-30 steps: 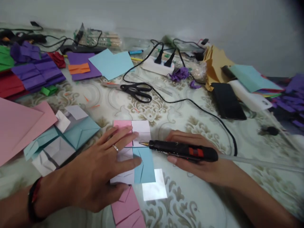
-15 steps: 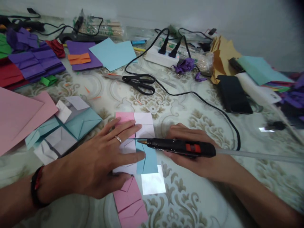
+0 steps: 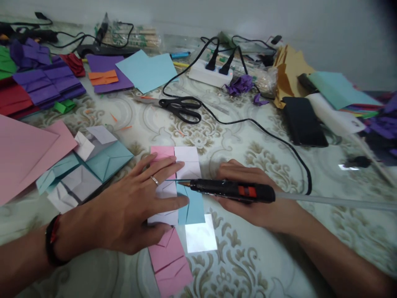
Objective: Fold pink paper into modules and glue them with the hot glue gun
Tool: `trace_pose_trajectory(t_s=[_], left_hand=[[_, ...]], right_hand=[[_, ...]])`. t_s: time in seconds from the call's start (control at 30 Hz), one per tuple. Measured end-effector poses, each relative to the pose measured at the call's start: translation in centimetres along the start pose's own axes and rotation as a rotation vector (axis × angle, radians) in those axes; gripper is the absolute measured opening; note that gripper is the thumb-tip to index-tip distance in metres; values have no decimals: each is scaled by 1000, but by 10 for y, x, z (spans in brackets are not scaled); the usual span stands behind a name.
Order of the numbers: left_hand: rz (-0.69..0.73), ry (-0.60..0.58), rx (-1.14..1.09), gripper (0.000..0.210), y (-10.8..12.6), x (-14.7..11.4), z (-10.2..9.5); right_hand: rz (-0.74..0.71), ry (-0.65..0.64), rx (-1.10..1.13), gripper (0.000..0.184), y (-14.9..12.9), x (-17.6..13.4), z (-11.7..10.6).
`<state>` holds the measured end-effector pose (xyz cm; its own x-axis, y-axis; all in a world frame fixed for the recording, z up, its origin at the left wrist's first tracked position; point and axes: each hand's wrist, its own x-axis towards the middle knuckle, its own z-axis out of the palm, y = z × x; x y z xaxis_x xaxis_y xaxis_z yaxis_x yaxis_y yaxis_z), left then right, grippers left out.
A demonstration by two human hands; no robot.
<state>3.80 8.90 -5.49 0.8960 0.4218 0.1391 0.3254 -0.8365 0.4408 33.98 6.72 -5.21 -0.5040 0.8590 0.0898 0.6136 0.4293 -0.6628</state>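
Note:
My left hand [image 3: 139,203] lies with fingers spread over a block of folded paper pieces, pressing it to the table. Pink shows at its upper left, white paper [image 3: 187,161] at its upper right, and light blue paper [image 3: 194,209] at its lower right. In my right hand [image 3: 245,207] is a black hot glue gun [image 3: 229,189], a pale glue stick trailing from its back. Its nozzle tip touches or hovers just over the seam between the white and blue pieces; I cannot tell which. A separate folded pink paper [image 3: 172,263] lies below my left thumb.
Black-handled scissors [image 3: 182,107] lie beyond the paper block. A cord runs from the white power strip [image 3: 204,74] toward the right. Folded blue and white pieces [image 3: 108,159] and pink sheets [image 3: 27,153] sit at left. A black phone [image 3: 304,122] rests at right.
The glue gun and my right hand have shifted slightly left, the nozzle moving along the seam toward my left fingers. My left hand stays on the paper.

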Motion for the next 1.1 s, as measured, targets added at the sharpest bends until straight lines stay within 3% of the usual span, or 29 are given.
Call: trace_pose_trajectory(t_s=[0.7, 0.9, 1.1], left_hand=[[1, 20, 0, 48, 2, 2, -1], [-20, 5, -23, 47, 2, 3, -2], [-12, 20, -29, 48, 1, 2, 0]], right_hand=[[2, -24, -17, 22, 3, -1, -9], [5, 45, 14, 22, 6, -1, -10], [52, -37, -3, 26, 2, 0, -18]])
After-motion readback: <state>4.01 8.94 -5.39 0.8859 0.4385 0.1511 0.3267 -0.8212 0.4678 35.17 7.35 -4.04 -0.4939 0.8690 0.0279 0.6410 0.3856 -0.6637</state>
